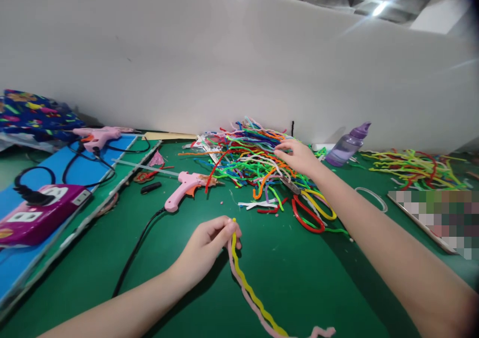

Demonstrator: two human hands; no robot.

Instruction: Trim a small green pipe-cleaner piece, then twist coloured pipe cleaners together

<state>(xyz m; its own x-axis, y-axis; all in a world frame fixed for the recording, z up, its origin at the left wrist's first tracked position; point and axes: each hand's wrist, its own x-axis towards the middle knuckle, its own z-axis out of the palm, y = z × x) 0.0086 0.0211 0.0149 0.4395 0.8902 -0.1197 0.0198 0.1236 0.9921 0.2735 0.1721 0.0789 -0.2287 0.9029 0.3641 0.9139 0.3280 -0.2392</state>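
Observation:
My left hand [209,246] is closed in a pinch on the top end of a twisted yellow and pink pipe cleaner strand [250,293] that trails down over the green table [179,288]. My right hand [297,156] reaches far out into a big heap of coloured pipe cleaners [250,158], its fingers curled on strands at the top of the heap. A pink glue gun [185,188] lies left of the heap, between both hands, with its black cord running toward me.
A second pink glue gun [98,137] rests on a blue board [22,258] at left beside a purple power strip [37,213]. A purple bottle [346,146] lies by the white wall. Another pile of pipe cleaners [415,166] sits at far right.

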